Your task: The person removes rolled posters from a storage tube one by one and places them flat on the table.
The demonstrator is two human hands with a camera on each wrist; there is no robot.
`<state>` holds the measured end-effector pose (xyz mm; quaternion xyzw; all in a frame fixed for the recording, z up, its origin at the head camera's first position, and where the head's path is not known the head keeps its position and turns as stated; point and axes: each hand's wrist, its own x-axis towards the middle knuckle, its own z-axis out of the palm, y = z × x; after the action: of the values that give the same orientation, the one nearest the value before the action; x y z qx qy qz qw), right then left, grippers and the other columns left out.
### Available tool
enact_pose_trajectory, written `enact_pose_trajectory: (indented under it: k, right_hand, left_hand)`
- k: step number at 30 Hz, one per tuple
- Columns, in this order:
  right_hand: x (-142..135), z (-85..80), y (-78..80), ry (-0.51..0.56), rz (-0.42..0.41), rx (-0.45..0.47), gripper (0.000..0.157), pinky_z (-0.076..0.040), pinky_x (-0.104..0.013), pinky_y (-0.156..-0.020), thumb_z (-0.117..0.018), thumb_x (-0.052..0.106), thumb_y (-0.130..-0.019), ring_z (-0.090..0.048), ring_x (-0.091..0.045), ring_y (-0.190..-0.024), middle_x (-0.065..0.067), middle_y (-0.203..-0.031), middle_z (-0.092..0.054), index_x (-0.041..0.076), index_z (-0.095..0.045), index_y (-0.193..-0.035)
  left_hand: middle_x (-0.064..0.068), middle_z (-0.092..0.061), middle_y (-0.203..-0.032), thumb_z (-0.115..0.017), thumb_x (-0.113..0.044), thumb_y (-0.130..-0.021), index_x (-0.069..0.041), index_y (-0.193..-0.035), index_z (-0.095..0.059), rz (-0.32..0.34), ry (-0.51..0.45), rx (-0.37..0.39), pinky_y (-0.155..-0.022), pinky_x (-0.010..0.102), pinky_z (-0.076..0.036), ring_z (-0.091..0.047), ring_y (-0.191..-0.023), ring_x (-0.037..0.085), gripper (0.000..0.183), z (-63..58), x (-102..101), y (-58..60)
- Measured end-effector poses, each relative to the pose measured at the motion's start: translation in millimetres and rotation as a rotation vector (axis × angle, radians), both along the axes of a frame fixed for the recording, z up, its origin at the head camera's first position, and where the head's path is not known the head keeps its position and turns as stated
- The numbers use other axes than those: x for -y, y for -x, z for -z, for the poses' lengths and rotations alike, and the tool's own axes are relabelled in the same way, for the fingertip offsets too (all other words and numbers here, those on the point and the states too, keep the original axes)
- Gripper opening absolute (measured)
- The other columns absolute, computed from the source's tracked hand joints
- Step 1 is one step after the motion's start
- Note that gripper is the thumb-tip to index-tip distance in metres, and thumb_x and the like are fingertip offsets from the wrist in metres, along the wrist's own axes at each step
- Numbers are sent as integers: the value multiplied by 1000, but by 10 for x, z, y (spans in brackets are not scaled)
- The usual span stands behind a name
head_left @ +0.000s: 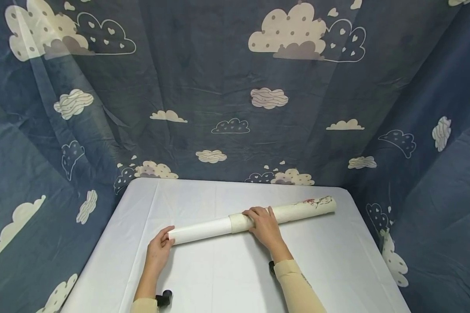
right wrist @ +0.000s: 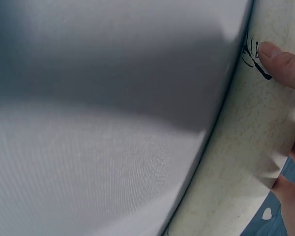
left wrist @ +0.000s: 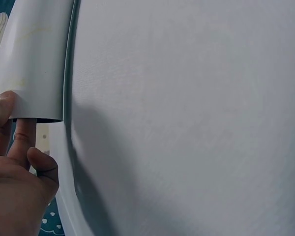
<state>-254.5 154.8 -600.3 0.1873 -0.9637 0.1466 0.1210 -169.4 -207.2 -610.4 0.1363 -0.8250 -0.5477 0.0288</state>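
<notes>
Across the white cloth-covered worktop (head_left: 215, 278), a white cylindrical tube (head_left: 203, 231) and a cream printed cylindrical roll (head_left: 297, 212) line up end to end, tube toward 8 o'clock, roll toward 2. The left grip (head_left: 158, 252) sits at the tube's 8 o'clock end, one finger in its opening; the right grip (head_left: 265, 228) lies over the roll, near the tube. Blue cloud-printed fabric (head_left: 203, 78) hangs behind the worktop at 12 and beside it at 9 and 3.
</notes>
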Motion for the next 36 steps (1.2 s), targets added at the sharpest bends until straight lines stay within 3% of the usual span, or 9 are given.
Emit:
enact_pose_trajectory:
  k: [7, 15, 25, 36]
  right_hand:
    - [-42, 8, 11, 11, -3, 4, 64, -33, -68, -122, -96, 11, -74, -63, -32, -131, -5, -133, -70, 27, -71, -130]
    - [-50, 2, 21, -6, -3, 17, 64, -34, -66, -123, -96, 11, -74, -63, -31, -131, -4, -133, -70, 27, -71, -131]
    - [-80, -10, 22, -5, -4, 5, 64, -35, -66, -122, -96, 11, -74, -63, -31, -131, -4, -133, -70, 27, -71, -130]
    - [-108, 18, 32, 1, -5, -2, 66, -34, -66, -123, -96, 10, -73, -63, -30, -131, -4, -133, -70, 27, -71, -131]
  left_hand:
    - [24, -70, -137, -62, -4, -105, -11, -149, -60, 19, -1, 0, -86, 19, -55, -71, -120, 31, 45, -3, 25, -10]
    - [24, -71, -135, -62, -3, -104, -10, -148, -60, 16, -16, 4, -80, 9, -50, -70, -119, 30, 45, -14, 34, -23]
    - [24, -72, -134, -63, -2, -104, -9, -147, -61, 17, -14, -6, -85, 17, -56, -71, -118, 30, 44, -12, 41, -20]
    - [23, -71, -135, -63, -3, -104, -10, -147, -61, 7, -1, -1, -83, 13, -53, -71, -119, 29, 44, 9, 70, -43]
